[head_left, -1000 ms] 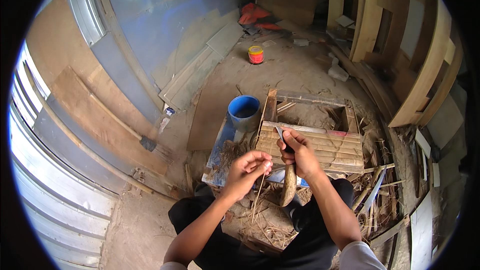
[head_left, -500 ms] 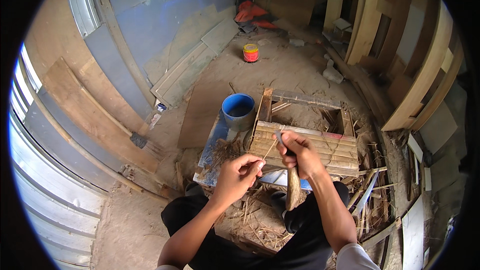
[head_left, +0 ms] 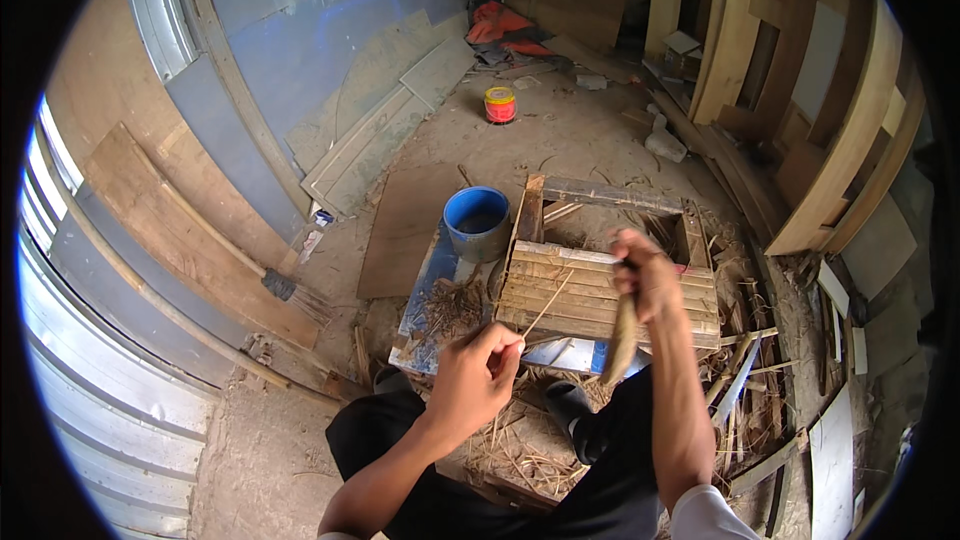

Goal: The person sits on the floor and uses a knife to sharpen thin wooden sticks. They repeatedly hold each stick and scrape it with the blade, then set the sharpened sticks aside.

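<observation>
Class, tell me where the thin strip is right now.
In the head view, the thin strip is below and right of centre, pinched in the left hand, with the slatted wooden frame behind it and the right hand to its right.

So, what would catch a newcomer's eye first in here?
Probably the bright red-and-yellow tin on the floor toward the top middle, then the blue bucket just left of the slatted wooden frame. Nearer, the left hand pinches a thin strip, while the blurred right hand grips a wooden-handled tool.
</observation>
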`<state>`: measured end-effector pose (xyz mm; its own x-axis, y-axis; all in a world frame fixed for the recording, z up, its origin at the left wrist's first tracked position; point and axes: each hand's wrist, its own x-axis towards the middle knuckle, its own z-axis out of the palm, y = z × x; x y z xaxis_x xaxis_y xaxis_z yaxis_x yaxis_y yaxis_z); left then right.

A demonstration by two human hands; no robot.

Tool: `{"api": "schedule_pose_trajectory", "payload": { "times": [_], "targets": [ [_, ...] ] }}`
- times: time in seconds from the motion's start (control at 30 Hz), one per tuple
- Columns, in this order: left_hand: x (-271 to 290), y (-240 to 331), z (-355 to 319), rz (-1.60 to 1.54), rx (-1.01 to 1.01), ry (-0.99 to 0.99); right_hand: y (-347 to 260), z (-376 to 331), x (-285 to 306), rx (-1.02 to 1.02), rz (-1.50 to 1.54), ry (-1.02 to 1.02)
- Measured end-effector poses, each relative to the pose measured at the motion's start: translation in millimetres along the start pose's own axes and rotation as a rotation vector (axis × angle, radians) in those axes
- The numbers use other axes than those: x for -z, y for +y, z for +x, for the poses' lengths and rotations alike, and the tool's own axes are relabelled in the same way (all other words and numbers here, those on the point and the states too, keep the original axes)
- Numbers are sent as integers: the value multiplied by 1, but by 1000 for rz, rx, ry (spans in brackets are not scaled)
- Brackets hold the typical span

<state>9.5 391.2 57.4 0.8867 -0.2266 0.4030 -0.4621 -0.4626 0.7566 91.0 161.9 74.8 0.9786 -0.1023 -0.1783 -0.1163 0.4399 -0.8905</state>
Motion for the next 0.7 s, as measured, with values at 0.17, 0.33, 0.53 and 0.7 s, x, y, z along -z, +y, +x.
{"api": "schedule_pose_trajectory", "payload": {
  "times": [0.17, 0.33, 0.53, 0.7],
  "targets": [
    [2, -11, 0, -332, 283, -51, 0, -9, 12, -27, -117, -190],
    [1, -7, 4, -599, 376, -81, 48, -17, -8, -277, 122, -639],
    [13, 0, 6, -788, 556, -223, 21, 2, 2, -154, 70, -424],
    [17, -2, -2, -872, 591, -160, -4, -17, 4, -79, -63, -115]
  ]
}}
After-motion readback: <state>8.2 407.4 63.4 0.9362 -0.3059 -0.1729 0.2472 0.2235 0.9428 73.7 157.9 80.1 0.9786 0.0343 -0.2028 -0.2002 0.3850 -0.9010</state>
